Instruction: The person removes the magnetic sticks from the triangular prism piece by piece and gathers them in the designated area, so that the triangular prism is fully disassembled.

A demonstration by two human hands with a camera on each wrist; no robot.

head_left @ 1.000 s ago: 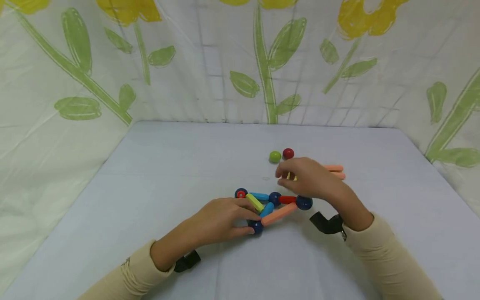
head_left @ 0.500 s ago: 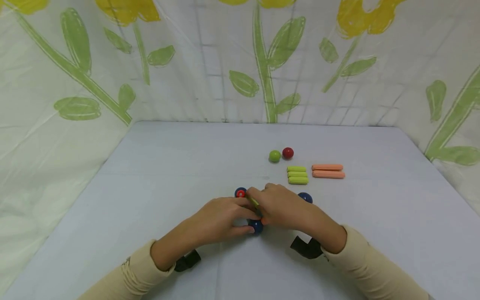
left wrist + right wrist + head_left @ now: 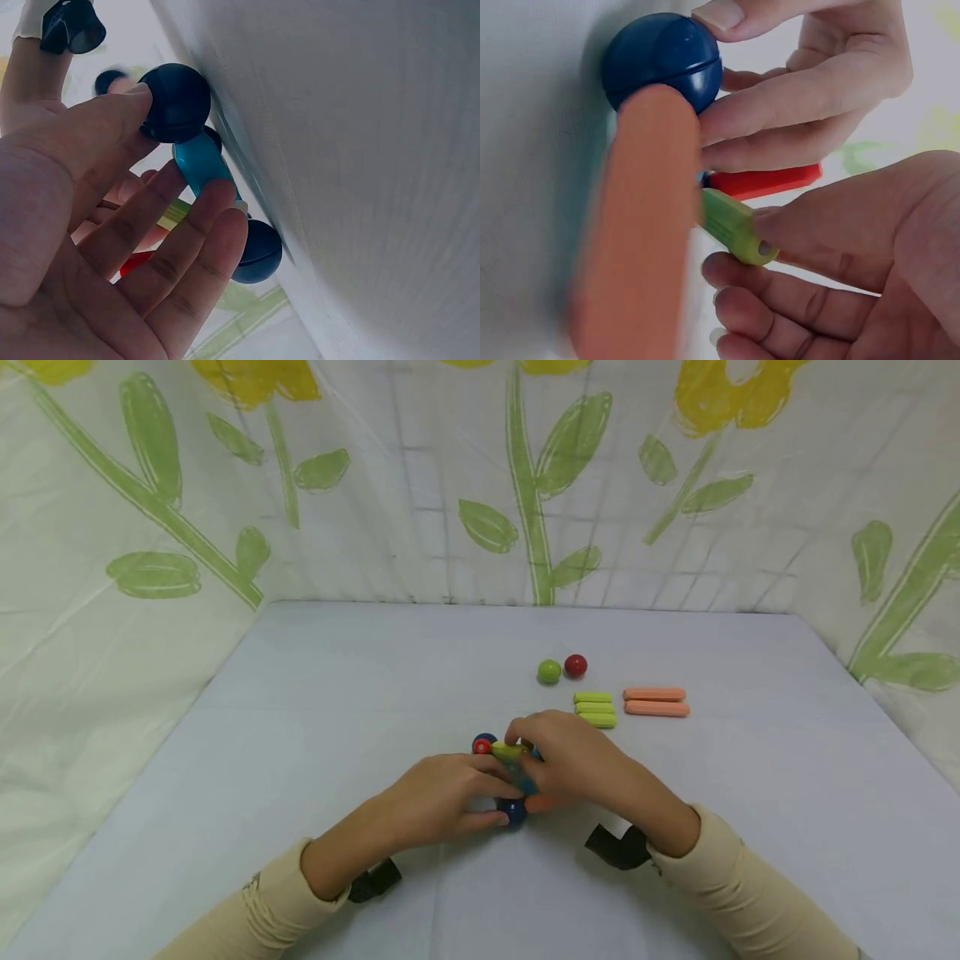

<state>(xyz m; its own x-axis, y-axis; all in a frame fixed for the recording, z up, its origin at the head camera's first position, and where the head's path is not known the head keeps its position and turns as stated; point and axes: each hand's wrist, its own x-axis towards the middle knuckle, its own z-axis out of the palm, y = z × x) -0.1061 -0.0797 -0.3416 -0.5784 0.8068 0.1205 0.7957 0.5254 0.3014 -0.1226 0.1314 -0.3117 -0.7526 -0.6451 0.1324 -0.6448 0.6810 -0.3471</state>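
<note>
With thumb and fingers, my left hand (image 3: 450, 802) pinches a navy magnetic ball (image 3: 513, 811) at the near corner of a low stick-and-ball frame. Its other fingers lie along a blue stick (image 3: 199, 161) that runs to another navy ball (image 3: 259, 253). My right hand (image 3: 573, 760) pinches one end of a yellow-green magnetic stick (image 3: 735, 229) between thumb and finger. The stick's other end is beside the far-left ball, where a red stick end (image 3: 482, 747) faces up. An orange stick (image 3: 641, 225) leads off the near ball. My right hand covers much of the frame in the head view.
Beyond the frame lie a green ball (image 3: 549, 672) and a red ball (image 3: 576, 666). Several yellow-green sticks (image 3: 594, 708) sit in a stack behind my right hand, beside two orange sticks (image 3: 656, 702). A flower-printed curtain (image 3: 360, 527) hangs behind the white table (image 3: 337, 677).
My right hand has come left and nearer, from above the loose sticks onto the frame, and pinches the yellow-green stick. That stick's right end has swung away from me. My left hand stays put.
</note>
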